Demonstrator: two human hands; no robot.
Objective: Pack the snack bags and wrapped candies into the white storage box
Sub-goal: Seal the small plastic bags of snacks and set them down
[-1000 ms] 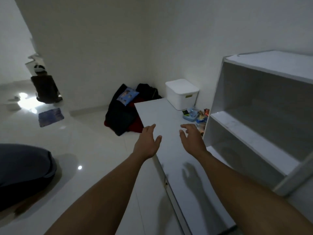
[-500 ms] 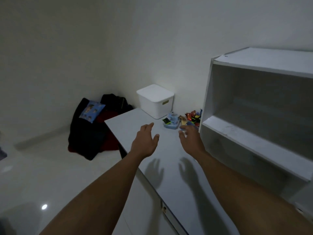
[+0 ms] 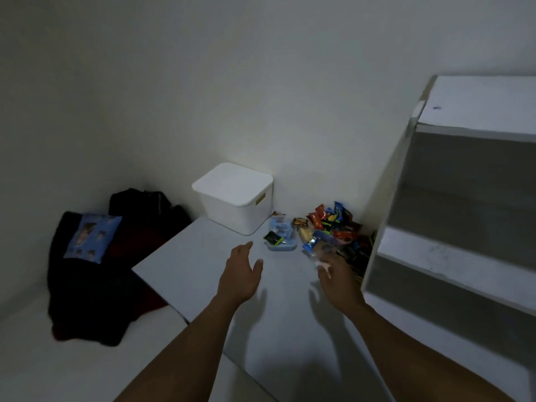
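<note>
Two hands are hovering in front of the white storage box (image 3: 235,210), both released and grasping nothing: we are holding our left hand (image 3: 240,274) flat and our right hand (image 3: 336,274) loosely spread, its tips blurred. The snack bags and wrapped candies (image 3: 330,227) are lying heaped just right of the lidded box.

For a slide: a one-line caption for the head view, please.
Left hand and right hand reach across the white table toward the snack pile beside the lidded white storage box.
</note>
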